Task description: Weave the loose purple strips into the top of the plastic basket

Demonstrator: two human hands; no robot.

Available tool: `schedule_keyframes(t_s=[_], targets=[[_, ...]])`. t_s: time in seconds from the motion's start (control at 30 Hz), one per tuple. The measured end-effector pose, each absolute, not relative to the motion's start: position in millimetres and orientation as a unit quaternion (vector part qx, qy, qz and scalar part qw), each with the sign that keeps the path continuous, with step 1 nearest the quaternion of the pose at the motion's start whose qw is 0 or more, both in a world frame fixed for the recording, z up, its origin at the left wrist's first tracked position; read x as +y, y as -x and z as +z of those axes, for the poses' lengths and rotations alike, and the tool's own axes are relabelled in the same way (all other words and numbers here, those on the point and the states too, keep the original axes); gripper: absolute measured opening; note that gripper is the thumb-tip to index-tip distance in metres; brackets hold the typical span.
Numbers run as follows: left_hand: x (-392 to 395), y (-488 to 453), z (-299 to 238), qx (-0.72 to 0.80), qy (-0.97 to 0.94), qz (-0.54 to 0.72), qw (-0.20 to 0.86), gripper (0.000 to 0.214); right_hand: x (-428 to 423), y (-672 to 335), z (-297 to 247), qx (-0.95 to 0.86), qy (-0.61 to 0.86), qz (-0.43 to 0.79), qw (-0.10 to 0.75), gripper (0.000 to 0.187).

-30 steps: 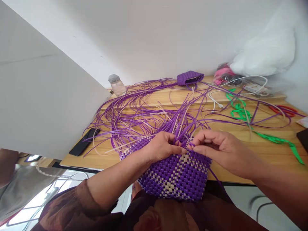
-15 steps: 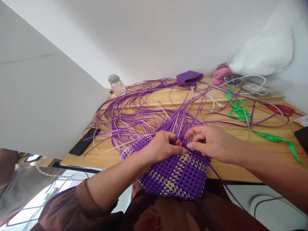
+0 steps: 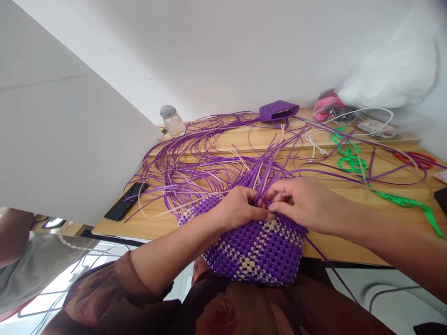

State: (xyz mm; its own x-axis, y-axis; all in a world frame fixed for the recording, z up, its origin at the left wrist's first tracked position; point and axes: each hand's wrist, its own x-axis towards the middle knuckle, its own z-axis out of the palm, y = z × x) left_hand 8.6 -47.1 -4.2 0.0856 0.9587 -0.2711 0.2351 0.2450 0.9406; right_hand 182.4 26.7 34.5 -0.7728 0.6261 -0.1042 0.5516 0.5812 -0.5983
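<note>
Seemingly weaving purple strands (image 3: pixel 262 167) at upper edge of woven piece (image 3: pixel 258 251); left hand (image 3: pixel 239 209) pinches edge — right hand (image 3: pixel 302 202) narrowed there, grip hidden; next tug likely needs steady left hold.

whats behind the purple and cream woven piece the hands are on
Behind it, loose purple and cream strands spread over the wooden table, with a purple woven basket farther back. The woven piece covers part of the table's front edge; that stretch can't be seen.
</note>
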Motion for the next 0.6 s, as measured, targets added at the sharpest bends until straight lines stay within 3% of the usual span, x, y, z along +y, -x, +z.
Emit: schedule_keyframes(t_s=[0.1,0.3,0.43,0.6], targets=[[-45,-7,-4,0.566,-0.503,0.340,0.558,0.037,26,-183,33,-0.906,0.304,0.278,0.094,0.013],[-42,-7,-9,0.573,-0.525,0.321,0.541,0.035,26,-181,29,-0.893,0.332,0.289,0.088,0.011],[-41,-8,-12,0.583,-0.522,0.333,0.526,0.025,9,-180,27,-0.913,0.306,0.212,0.169,0.010],[-40,-10,-13,0.580,-0.539,0.330,0.514,0.013,10,-188,54,-0.846,0.288,0.440,0.087,0.035]])
